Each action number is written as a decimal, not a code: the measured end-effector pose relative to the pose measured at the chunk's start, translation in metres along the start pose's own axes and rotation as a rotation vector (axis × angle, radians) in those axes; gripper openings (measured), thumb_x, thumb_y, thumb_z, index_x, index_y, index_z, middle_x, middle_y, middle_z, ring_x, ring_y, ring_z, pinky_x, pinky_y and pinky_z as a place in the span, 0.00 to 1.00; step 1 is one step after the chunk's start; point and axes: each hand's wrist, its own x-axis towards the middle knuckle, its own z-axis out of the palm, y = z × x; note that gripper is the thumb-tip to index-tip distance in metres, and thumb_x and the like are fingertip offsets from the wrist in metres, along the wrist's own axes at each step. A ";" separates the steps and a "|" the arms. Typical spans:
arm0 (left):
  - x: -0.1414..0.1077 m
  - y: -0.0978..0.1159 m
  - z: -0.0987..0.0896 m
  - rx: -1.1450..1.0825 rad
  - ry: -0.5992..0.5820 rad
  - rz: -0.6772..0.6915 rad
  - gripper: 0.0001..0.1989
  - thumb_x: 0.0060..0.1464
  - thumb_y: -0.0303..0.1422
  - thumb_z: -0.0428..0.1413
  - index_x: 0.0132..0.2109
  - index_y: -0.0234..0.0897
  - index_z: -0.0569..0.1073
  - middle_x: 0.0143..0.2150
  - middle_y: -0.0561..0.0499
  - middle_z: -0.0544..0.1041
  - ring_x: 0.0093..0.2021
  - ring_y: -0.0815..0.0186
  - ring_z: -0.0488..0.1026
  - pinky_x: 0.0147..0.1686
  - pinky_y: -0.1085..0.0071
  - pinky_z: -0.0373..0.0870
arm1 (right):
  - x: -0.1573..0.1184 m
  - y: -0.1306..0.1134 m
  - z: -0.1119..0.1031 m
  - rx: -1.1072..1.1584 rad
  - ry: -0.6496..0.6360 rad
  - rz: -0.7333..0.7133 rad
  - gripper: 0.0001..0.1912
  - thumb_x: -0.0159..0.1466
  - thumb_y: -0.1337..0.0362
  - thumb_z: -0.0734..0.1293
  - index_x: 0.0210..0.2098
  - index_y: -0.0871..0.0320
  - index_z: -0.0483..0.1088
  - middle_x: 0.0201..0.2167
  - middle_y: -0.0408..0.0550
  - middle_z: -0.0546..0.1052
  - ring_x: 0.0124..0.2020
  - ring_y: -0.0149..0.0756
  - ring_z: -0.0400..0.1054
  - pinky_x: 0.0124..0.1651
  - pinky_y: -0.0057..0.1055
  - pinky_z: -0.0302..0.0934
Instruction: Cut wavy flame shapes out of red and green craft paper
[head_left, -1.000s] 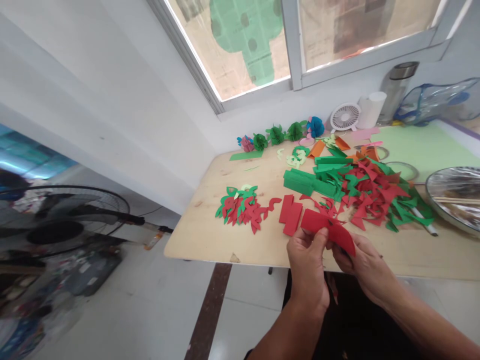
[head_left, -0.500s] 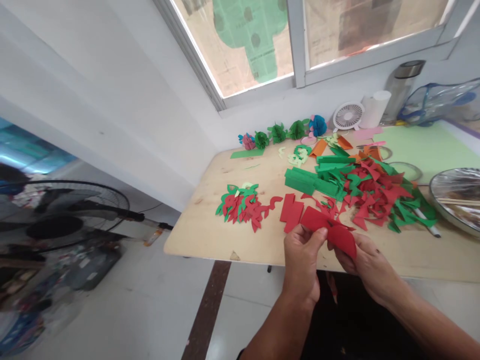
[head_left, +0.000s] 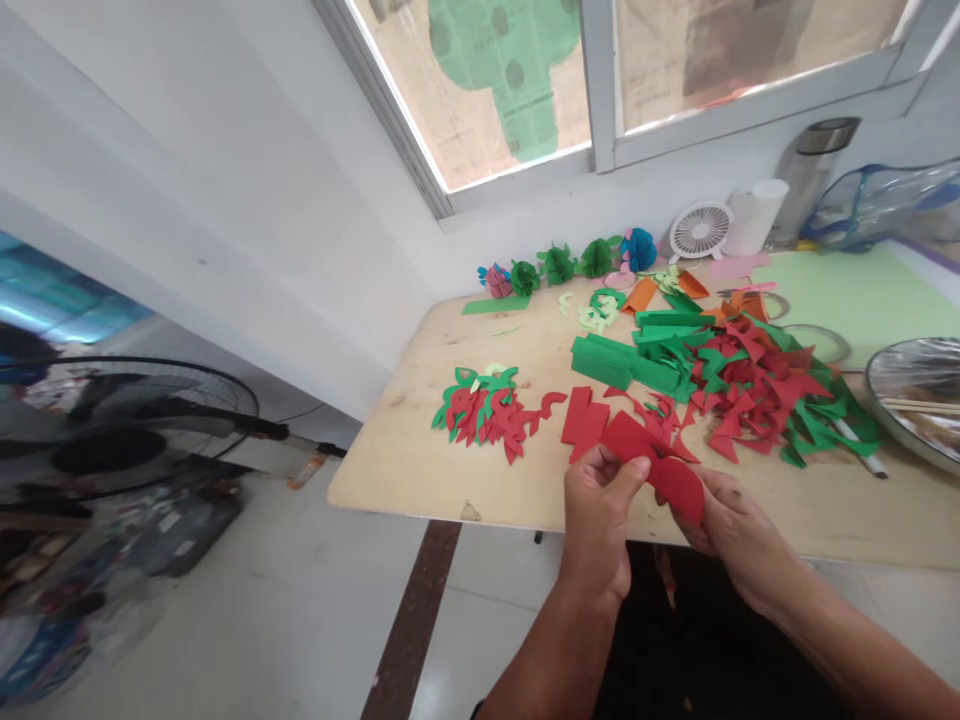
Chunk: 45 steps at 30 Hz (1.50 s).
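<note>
Wooden table (head_left: 397,450), cut pieces (head_left: 484,410) at ten o'clock: left hand (head_left: 600,510) pinches red paper (head_left: 679,488), right hand (head_left: 735,525) holds its curved end; shaping seems underway, calling for steady support.

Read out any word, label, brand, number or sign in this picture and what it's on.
No text is legible.
Green dark-spotted flat shape at the window: faint print, too blurred.
Tan sheet at the right window pane: faint marks, too blurred.
</note>
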 end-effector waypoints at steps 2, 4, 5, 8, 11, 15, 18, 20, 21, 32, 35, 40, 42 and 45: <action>0.000 0.000 0.000 -0.030 0.019 -0.004 0.04 0.43 0.27 0.61 0.28 0.32 0.73 0.25 0.51 0.76 0.26 0.71 0.71 0.32 0.74 0.68 | 0.000 0.001 0.001 -0.024 -0.005 -0.005 0.16 0.57 0.50 0.64 0.24 0.56 0.65 0.15 0.35 0.52 0.16 0.27 0.43 0.17 0.24 0.41; 0.000 0.000 0.001 -0.044 0.031 -0.007 0.05 0.42 0.28 0.62 0.28 0.32 0.73 0.23 0.52 0.75 0.25 0.71 0.71 0.31 0.74 0.68 | 0.000 0.001 0.002 -0.029 0.000 -0.010 0.16 0.58 0.49 0.63 0.25 0.56 0.67 0.15 0.36 0.53 0.17 0.28 0.43 0.17 0.24 0.42; 0.000 -0.001 0.001 -0.042 0.034 -0.005 0.05 0.42 0.28 0.62 0.29 0.32 0.74 0.24 0.52 0.75 0.25 0.71 0.71 0.32 0.73 0.68 | 0.000 0.001 0.003 -0.025 0.004 -0.015 0.16 0.58 0.49 0.63 0.26 0.56 0.68 0.15 0.36 0.53 0.17 0.28 0.43 0.17 0.24 0.42; 0.000 -0.002 0.003 -0.008 0.041 0.011 0.06 0.44 0.30 0.62 0.30 0.32 0.75 0.25 0.50 0.76 0.26 0.69 0.73 0.33 0.72 0.69 | -0.001 0.000 0.006 -0.011 0.022 -0.041 0.17 0.56 0.49 0.65 0.24 0.56 0.67 0.17 0.37 0.54 0.18 0.27 0.43 0.17 0.24 0.41; 0.001 -0.002 0.004 0.030 0.036 0.026 0.06 0.44 0.30 0.61 0.32 0.32 0.76 0.26 0.50 0.77 0.28 0.67 0.74 0.35 0.71 0.70 | -0.002 -0.002 0.007 -0.011 0.035 -0.061 0.17 0.56 0.49 0.66 0.24 0.56 0.67 0.17 0.37 0.54 0.17 0.27 0.42 0.16 0.24 0.41; 0.001 -0.001 0.005 0.045 0.019 0.028 0.06 0.44 0.29 0.61 0.32 0.32 0.77 0.26 0.49 0.78 0.28 0.67 0.74 0.34 0.71 0.70 | -0.003 -0.003 0.006 0.040 0.023 -0.073 0.18 0.54 0.46 0.67 0.25 0.56 0.68 0.17 0.38 0.58 0.17 0.27 0.46 0.16 0.24 0.44; 0.001 -0.002 0.008 0.037 0.011 0.021 0.06 0.43 0.29 0.61 0.32 0.31 0.77 0.26 0.49 0.78 0.28 0.67 0.74 0.34 0.71 0.70 | -0.003 -0.005 0.004 0.083 0.012 -0.041 0.21 0.53 0.43 0.67 0.24 0.57 0.66 0.15 0.35 0.52 0.16 0.25 0.42 0.15 0.23 0.40; 0.001 -0.004 0.011 0.040 0.001 0.021 0.06 0.43 0.29 0.61 0.31 0.31 0.77 0.26 0.48 0.78 0.28 0.67 0.75 0.35 0.70 0.70 | -0.003 -0.006 0.001 0.101 0.010 -0.031 0.23 0.52 0.42 0.67 0.24 0.57 0.65 0.14 0.34 0.49 0.16 0.24 0.38 0.15 0.23 0.35; 0.001 -0.005 0.013 0.043 -0.004 0.023 0.06 0.43 0.29 0.61 0.31 0.31 0.77 0.26 0.48 0.78 0.28 0.66 0.75 0.35 0.70 0.70 | -0.004 -0.007 0.000 0.110 0.014 -0.037 0.24 0.51 0.41 0.67 0.24 0.57 0.65 0.14 0.34 0.48 0.16 0.24 0.37 0.15 0.23 0.35; 0.004 -0.022 0.049 0.027 0.001 0.000 0.08 0.40 0.29 0.63 0.32 0.31 0.76 0.29 0.47 0.79 0.30 0.66 0.75 0.38 0.70 0.70 | -0.003 -0.004 -0.038 0.116 0.047 -0.075 0.21 0.56 0.45 0.66 0.24 0.57 0.63 0.19 0.37 0.54 0.19 0.26 0.46 0.19 0.22 0.44; 0.004 -0.025 0.058 0.056 -0.023 -0.012 0.08 0.39 0.30 0.63 0.30 0.30 0.77 0.28 0.47 0.78 0.30 0.66 0.75 0.37 0.71 0.69 | -0.006 -0.004 -0.047 0.125 0.066 -0.093 0.19 0.57 0.46 0.65 0.24 0.56 0.64 0.17 0.37 0.55 0.18 0.27 0.48 0.19 0.23 0.47; 0.001 -0.028 0.069 0.078 -0.056 -0.014 0.09 0.38 0.30 0.63 0.30 0.31 0.77 0.27 0.48 0.78 0.30 0.67 0.74 0.36 0.72 0.68 | -0.014 -0.010 -0.055 0.150 0.097 -0.126 0.19 0.59 0.47 0.64 0.24 0.56 0.66 0.18 0.38 0.60 0.18 0.27 0.51 0.19 0.22 0.48; -0.002 -0.028 0.070 0.080 -0.063 -0.009 0.09 0.38 0.30 0.63 0.30 0.31 0.76 0.27 0.48 0.78 0.30 0.67 0.74 0.37 0.71 0.69 | -0.017 -0.013 -0.054 0.170 0.073 -0.153 0.18 0.58 0.48 0.65 0.24 0.57 0.66 0.19 0.38 0.61 0.19 0.26 0.51 0.20 0.22 0.49; -0.007 -0.027 0.066 0.083 -0.079 0.004 0.08 0.38 0.30 0.63 0.30 0.31 0.76 0.28 0.48 0.79 0.30 0.66 0.75 0.37 0.70 0.69 | -0.022 -0.012 -0.049 0.177 0.076 -0.169 0.19 0.56 0.48 0.66 0.23 0.58 0.65 0.20 0.39 0.63 0.20 0.26 0.52 0.20 0.22 0.50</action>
